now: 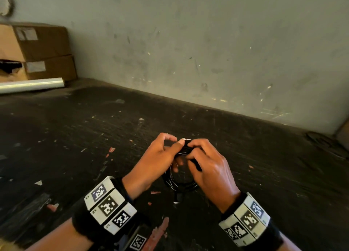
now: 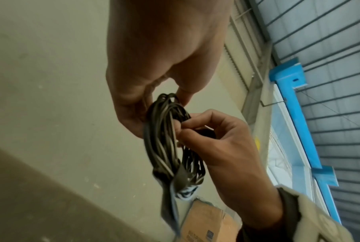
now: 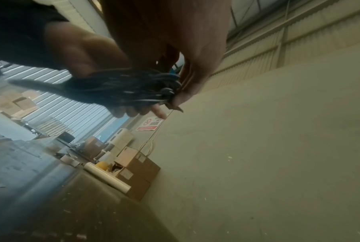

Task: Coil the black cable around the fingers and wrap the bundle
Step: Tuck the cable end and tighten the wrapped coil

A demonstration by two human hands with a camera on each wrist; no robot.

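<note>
Wall (image 1: 207, 42) close ahead; boxes (image 1: 43, 50), roll (image 1: 32, 85) probably clear, far left.

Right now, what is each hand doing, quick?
Left hand: pinching the top of the coiled black cable.
Right hand: fingers curled round the same coil.

A red and white sign (image 3: 149, 124) fixed to the wall in the right wrist view carries a crossed-out circle, and beside it the word "ROKOK" can be read; a line above it and the white print on its red lower band are too small to make out. The carton (image 2: 208, 227) at the bottom of the left wrist view has dark print that seems to be text, but blur leaves it unreadable. The wristbands (image 1: 111, 205) bear black-and-white square code markers, and their tiny digits cannot be told.
</note>
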